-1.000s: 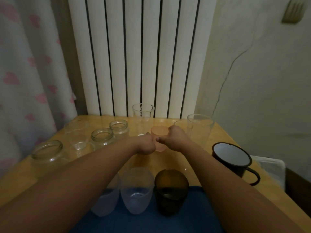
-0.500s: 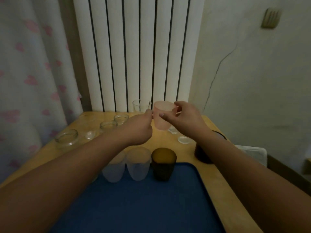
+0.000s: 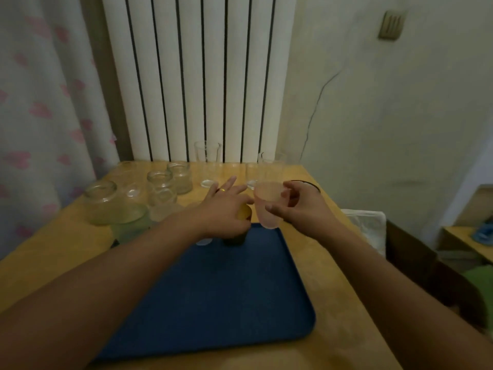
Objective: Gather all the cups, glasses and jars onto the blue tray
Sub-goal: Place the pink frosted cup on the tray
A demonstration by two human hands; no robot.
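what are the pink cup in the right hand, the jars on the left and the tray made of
Pink cup: likely frosted plastic; the wall is cloudy and matt, and light passes through.
Jars: clear glass by the look; see-through walls, thick rolled rims, bright glints.
Blue tray: probably plastic; even matt blue, rounded raised rim, no grain. The blur leaves this open.
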